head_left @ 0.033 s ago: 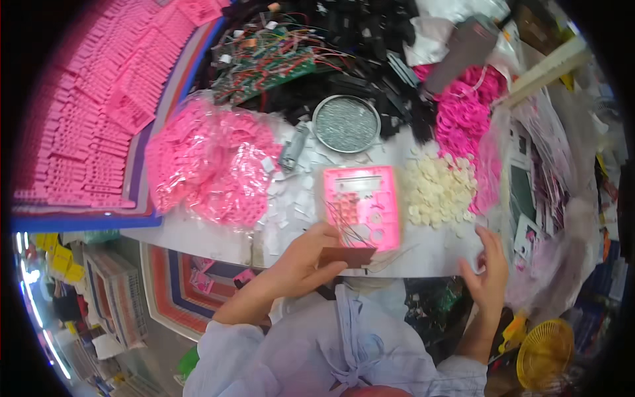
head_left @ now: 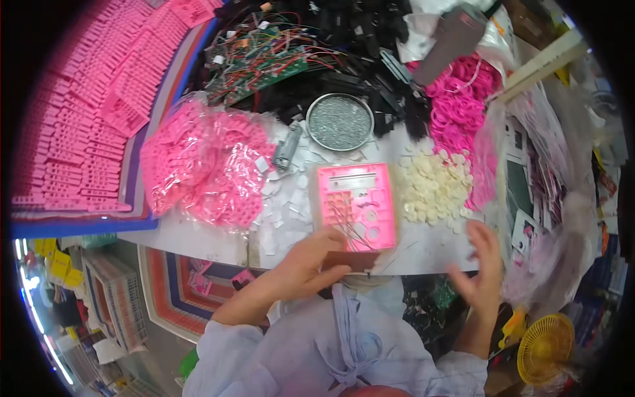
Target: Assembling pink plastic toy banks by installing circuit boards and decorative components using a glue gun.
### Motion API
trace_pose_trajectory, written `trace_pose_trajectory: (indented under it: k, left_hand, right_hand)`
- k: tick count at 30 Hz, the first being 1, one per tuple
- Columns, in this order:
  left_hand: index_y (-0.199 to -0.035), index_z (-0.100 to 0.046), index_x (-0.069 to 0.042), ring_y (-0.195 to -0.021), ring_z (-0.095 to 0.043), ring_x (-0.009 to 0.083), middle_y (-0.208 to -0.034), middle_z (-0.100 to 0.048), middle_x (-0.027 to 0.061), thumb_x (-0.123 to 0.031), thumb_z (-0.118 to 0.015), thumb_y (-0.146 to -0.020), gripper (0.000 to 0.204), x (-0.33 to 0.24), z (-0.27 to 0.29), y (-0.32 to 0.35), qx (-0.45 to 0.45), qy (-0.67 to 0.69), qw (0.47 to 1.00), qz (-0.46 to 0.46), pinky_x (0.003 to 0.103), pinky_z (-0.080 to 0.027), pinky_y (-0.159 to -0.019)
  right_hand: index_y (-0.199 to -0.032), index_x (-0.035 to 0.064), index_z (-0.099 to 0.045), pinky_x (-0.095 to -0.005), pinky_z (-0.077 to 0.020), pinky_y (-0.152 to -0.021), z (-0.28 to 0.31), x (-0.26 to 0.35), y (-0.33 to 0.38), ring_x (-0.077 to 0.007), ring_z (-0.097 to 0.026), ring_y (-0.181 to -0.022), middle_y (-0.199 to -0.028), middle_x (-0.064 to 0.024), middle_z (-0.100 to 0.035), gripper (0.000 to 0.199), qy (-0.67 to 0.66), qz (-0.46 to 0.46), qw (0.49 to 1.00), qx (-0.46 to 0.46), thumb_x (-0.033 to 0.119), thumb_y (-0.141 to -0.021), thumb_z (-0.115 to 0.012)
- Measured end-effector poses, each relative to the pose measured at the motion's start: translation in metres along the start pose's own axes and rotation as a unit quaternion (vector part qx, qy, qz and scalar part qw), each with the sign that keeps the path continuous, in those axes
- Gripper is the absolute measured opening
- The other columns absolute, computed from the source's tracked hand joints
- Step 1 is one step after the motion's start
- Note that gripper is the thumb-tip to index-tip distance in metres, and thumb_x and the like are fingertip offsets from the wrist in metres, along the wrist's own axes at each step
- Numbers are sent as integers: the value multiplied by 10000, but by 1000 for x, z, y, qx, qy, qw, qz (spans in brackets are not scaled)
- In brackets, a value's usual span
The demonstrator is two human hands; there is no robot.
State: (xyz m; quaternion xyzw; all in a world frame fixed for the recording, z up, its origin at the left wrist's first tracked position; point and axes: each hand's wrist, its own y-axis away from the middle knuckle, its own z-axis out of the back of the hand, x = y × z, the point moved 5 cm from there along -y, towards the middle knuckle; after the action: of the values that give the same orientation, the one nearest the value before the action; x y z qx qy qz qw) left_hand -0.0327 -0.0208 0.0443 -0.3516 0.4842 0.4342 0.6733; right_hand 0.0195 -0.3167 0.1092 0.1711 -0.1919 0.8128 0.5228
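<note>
Nearest, the left hand (head_left: 311, 257) pinches a brown board (head_left: 355, 261) by its left end, thumb and fingers nearly closed; whether board and case touch, can't tell. A loose grip could let the board tip off the table (head_left: 420, 259), as it sits right at the front edge. The right hand (head_left: 480, 268) is half open, fingers spread, nothing visible in it, above the table edge to the right; a careless sweep left could knock the board. The pink case (head_left: 388, 221) lies open side up just beyond the left hand, thin wires (head_left: 352, 230) straying over its compartments; they could snag on its walls, get pinched, or pull off the board if it's tugged. Right of the case, a loose heap of cream discs (head_left: 436, 188) could scatter if the right hand brushes it. Left of it, paper slips (head_left: 284, 206) could stray into the case. Beyond, a round dish (head_left: 309, 126) full of small metal pieces (head_left: 340, 122) could spill if bumped. Farther back, tangled wires on the green circuit boards (head_left: 264, 79) could catch when one is lifted.
</note>
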Motion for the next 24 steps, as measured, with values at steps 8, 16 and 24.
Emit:
trace_pose_trajectory:
  k: [8, 16, 24]
  left_hand:
    - [-1049, -639, -106, -818, -644, 307, -868, -620, 86, -188, -668, -891, 180, -7, -27, 8, 102, -70, 992, -23, 427, -509, -667]
    - [-1073, -628, -91, -791, -641, 358, -894, -652, 125, -243, -627, -939, 203, 8, -33, 16, 101, -44, 992, 64, 463, -505, -676]
    - [-1070, -643, -69, -776, -639, 357, -864, -645, 134, -227, -625, -947, 201, 34, -4, 46, -79, -55, 982, 163, 418, -494, -670]
  right_hand:
    - [-1328, 30, -567, -480, -456, -992, -81, 36, 1, -394, -551, -1123, -1300, -189, -586, 644, -177, 190, 870, 419, 316, -795, -789]
    - [-1231, -9, -640, -407, -500, -922, -110, 68, -49, -295, -605, -1071, -1142, -135, -674, 455, -352, 217, 846, 337, 291, -895, -701]
    - [-1062, 1, -708, -311, -515, -782, -149, 47, -109, -190, -654, -859, -934, -92, -694, 250, -702, 2, 653, 285, 207, -925, -673]
